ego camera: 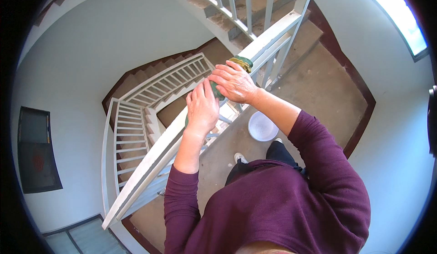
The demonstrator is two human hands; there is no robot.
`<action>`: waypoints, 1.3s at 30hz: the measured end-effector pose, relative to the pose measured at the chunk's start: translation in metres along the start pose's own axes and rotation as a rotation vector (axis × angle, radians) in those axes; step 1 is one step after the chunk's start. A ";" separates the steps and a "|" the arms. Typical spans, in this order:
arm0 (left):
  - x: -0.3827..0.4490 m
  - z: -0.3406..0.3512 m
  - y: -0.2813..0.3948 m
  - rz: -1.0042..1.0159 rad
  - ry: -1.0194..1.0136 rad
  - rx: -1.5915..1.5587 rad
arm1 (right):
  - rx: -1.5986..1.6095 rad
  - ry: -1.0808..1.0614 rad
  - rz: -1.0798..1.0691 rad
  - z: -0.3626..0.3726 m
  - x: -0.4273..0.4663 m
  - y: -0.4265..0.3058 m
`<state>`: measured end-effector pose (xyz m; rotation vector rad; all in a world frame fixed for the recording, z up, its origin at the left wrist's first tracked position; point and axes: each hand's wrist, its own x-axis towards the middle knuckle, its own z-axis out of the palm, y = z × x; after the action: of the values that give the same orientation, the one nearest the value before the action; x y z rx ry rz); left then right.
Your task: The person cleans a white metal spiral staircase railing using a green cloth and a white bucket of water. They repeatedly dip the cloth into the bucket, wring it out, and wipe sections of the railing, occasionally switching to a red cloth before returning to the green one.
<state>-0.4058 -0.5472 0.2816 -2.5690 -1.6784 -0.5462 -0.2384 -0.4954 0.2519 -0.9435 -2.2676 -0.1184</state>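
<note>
A green and yellow cloth (242, 62) is wrapped over the top of a white handrail (153, 149). My right hand (235, 83) grips the cloth on the rail, its fingers curled over the far side. Close beside it, my left hand (203, 108) lies over the rail with its fingers bent around it. Green fabric shows between the two hands and at the outer edge of the left one. Most of the cloth is hidden under my hands.
A pale round basin (263, 126) stands on the concrete landing (317, 86) by my feet. Past the handrail, a stairwell drops to lower stairs with a white balustrade (133, 141). More concrete steps (252, 1) rise beyond the railing post. A dark panel (38, 149) is on the left wall.
</note>
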 end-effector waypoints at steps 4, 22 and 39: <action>0.049 0.027 0.033 0.056 0.095 -0.007 | -0.009 0.022 0.016 -0.020 -0.009 0.060; 0.283 0.129 0.197 -0.064 0.011 -0.028 | -0.024 0.194 0.098 -0.097 -0.043 0.316; 0.257 0.138 0.186 0.026 0.162 0.014 | 0.013 0.144 0.234 -0.099 -0.045 0.302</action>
<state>-0.1096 -0.3694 0.2614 -2.4581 -1.5888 -0.7171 0.0378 -0.3321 0.2514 -1.1475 -2.0094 -0.0668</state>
